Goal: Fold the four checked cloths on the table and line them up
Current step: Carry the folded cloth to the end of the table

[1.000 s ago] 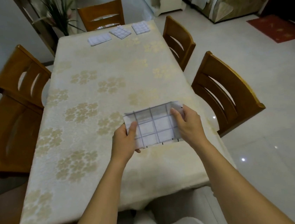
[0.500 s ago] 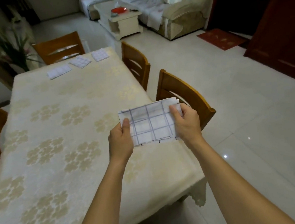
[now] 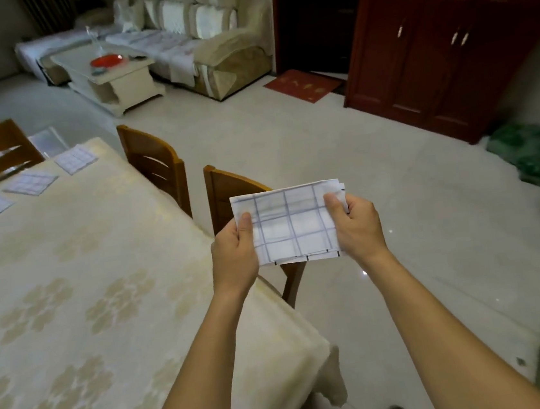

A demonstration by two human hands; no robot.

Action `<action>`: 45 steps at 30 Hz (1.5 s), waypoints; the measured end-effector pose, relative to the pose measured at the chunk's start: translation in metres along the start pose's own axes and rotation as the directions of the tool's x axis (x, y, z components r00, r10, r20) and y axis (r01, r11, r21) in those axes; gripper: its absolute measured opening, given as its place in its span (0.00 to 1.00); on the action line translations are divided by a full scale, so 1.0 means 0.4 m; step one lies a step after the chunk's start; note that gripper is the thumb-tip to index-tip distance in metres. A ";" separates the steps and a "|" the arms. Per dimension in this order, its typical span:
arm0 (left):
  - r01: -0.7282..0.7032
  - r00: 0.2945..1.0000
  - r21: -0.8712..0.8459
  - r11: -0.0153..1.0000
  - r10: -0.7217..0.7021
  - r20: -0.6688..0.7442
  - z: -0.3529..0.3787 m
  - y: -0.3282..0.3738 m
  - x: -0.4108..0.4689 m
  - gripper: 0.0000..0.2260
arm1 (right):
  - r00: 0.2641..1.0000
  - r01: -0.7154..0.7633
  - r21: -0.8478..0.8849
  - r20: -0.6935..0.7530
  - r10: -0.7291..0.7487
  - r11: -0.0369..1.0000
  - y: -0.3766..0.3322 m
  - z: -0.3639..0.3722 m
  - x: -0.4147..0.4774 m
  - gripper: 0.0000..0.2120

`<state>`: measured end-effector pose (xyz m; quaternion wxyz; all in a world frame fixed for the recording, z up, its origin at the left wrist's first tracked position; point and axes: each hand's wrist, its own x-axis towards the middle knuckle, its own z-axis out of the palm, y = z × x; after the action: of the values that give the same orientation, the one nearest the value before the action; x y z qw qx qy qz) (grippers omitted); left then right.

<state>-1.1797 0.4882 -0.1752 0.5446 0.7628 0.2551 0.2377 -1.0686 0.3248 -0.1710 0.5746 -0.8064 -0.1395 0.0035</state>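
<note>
Head view. Holds a folded white cloth with dark grid lines [image 3: 293,225] up in the air, past the right edge of the long table under a cream flower-patterned tablecloth [image 3: 68,277], above a brown wooden chair [image 3: 226,189] and the pale floor. Pinches the cloth's left edge with the left hand [image 3: 235,252], thumb flat on top, other fingers hidden beneath. Pinches the right edge with the right hand [image 3: 356,224], thumb likewise on top, fingers curled under. Stretches the cloth flat and lightly taut between the two grips. Shows layered edges peeping out along the near side and at the far right corner, so probably folded but not quite squared.

Shows, at the far end of the table, a row of three folded checked cloths [image 3: 30,183], apart from one another and at slightly different angles, the leftmost cut off by the frame.

Looks like all four are folded, with only this last one left to place in the row. To do it well:
- Hold both pinches firm on the way over, so the layers neither slip nor fan open.
- Aim for bare tablecloth at one end of the row. Cannot tell from here how much room lies to the left.
- Lower the near edge first, matching the neighbours' spacing.
- Lay it flat, press once with an open palm, and lift the thumbs away last.
- Nudge any crooked neighbour square afterwards.
</note>
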 end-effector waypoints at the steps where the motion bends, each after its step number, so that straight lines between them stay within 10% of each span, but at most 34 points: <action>1: -0.009 1.000 0.012 1.000 0.009 0.002 0.027 0.009 0.014 0.14 | 1.000 0.000 0.006 0.003 0.000 1.000 0.014 -0.016 0.024 0.20; 18: -0.051 0.986 0.064 0.997 0.061 -0.153 0.598 0.154 0.247 0.27 | 0.989 0.091 0.094 0.105 -0.101 0.991 0.211 -0.376 0.539 0.23; 45: 0.079 0.926 0.020 0.997 -0.066 -0.372 0.520 0.101 1.061 0.23 | 0.919 0.080 0.198 0.365 -0.149 0.977 0.143 0.140 1.334 0.24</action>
<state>-0.7201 0.6045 -0.1620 0.4815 0.7036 0.3856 0.3527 -0.5524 0.4817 -0.1606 0.6062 -0.7262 -0.2936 0.1377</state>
